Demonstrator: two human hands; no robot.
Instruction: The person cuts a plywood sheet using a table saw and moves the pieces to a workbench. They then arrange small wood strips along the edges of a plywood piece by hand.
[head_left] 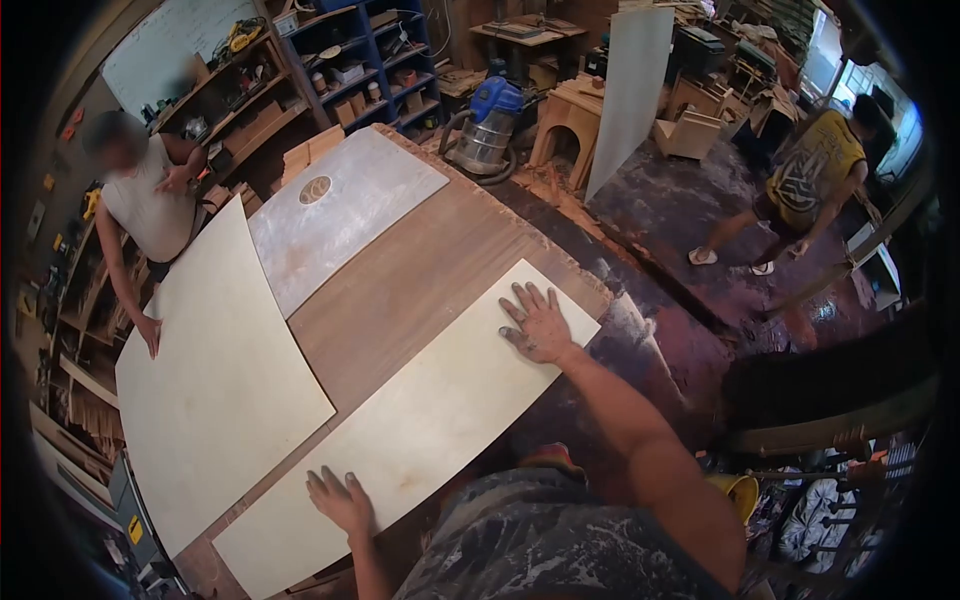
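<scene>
A long, pale plywood strip point(430, 405) lies along the near edge of the wooden workbench point(400, 285). My left hand point(343, 502) rests flat on its near left part, fingers spread. Toward the strip's far right end, my right hand point(540, 328) presses down with fingers apart and dark smudges on them. Beyond the strip, across a narrow gap, is a larger pale plywood sheet point(225, 390). A co-worker's hand point(149, 335) touches that sheet from the left side. A grey metal plate point(345, 215) with a round insert sits at the bench's far end.
A co-worker point(150, 190) stands at the left beside shelves. Behind the bench are a blue-topped shop vacuum point(492, 125), a blue shelf unit point(350, 60) and an upright pale panel point(630, 100). Another person point(815, 165) bends forward at the right. A yellow bucket point(742, 492) is near my right arm.
</scene>
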